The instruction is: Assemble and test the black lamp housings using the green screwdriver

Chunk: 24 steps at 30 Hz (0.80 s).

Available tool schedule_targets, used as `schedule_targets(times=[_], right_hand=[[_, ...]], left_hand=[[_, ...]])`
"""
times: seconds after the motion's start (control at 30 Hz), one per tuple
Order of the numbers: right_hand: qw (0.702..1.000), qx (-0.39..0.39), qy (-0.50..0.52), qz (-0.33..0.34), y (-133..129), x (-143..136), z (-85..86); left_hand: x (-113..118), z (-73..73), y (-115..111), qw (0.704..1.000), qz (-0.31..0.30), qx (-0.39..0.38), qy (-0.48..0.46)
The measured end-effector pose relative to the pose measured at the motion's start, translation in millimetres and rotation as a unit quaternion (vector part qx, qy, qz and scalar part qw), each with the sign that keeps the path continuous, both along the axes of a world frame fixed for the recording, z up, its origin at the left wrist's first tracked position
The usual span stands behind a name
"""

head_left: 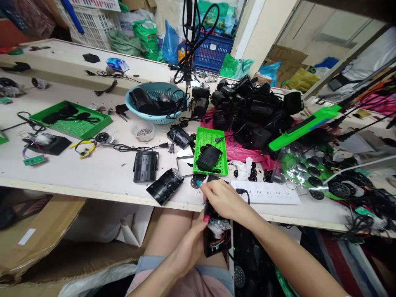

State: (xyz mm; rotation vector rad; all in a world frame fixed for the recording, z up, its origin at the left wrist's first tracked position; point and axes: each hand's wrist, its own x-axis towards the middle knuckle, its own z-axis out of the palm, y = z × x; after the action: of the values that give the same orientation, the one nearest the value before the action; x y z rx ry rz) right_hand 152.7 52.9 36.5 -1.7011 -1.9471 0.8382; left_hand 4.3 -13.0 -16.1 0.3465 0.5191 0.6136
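Over my lap at the table's front edge, my left hand (193, 243) grips the side of an opened black device housing (218, 247). A clear and white motor part and red, yellow and blue wires show inside it. My right hand (221, 198) is closed over the housing's upper end, covering much of it; whether it also pinches a small part there is hidden. Just beyond my hands, a black housing shell (208, 157) lies in a bright green perforated tray (226, 165). Two more black housings (145, 166) sit to the left near the edge, one of them tilted.
A white power strip (269, 194) with a black plug lies right of my hands. Behind are a blue basket (157, 119), a cup of screws (144, 133) and a large pile of black devices (253, 103). Left stand a green tray (102, 123) and yellow-handled pliers (85, 150).
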Motion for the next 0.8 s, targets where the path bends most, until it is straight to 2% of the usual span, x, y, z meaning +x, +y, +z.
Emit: schedule_targets(times=[0.13, 0.2, 0.23, 0.3, 0.4, 0.47, 0.53, 0.67, 0.8], right_hand=[[0.998, -0.027, 0.037, 0.043, 1, 0, -2.6], [0.995, -0.02, 0.082, 0.049, 3, 11, -3.5], [0.994, -0.009, 0.104, 0.029, 5, 21, -4.5], [0.991, 0.015, 0.125, -0.052, 6, 51, -8.6], [0.984, 0.007, 0.099, -0.149, 5, 106, -22.1], [0.981, -0.027, 0.075, -0.175, 2, 136, -35.4], [0.981, -0.067, 0.055, -0.176, 1, 155, -49.4], [0.978, -0.124, 0.023, -0.169, 5, 166, -70.8], [0.972, -0.173, 0.017, -0.16, 16, 172, -79.8]], left_hand=[[5, -11.9, -7, 0.999, 0.033, -0.026, 0.027], [6, -17.8, -12, 0.997, 0.063, -0.028, 0.045], [5, -21.0, -14, 0.995, 0.075, -0.034, 0.049], [0, -28.1, -20, 0.993, 0.091, -0.059, 0.051], [-13, -39.0, -30, 0.987, 0.111, -0.111, 0.045], [-21, -45.0, -35, 0.98, 0.134, -0.143, 0.037], [-28, -49.7, -40, 0.971, 0.163, -0.174, 0.024], [-39, -55.1, -52, 0.949, 0.216, -0.23, -0.009], [-47, -54.1, -65, 0.95, 0.22, -0.221, 0.001]])
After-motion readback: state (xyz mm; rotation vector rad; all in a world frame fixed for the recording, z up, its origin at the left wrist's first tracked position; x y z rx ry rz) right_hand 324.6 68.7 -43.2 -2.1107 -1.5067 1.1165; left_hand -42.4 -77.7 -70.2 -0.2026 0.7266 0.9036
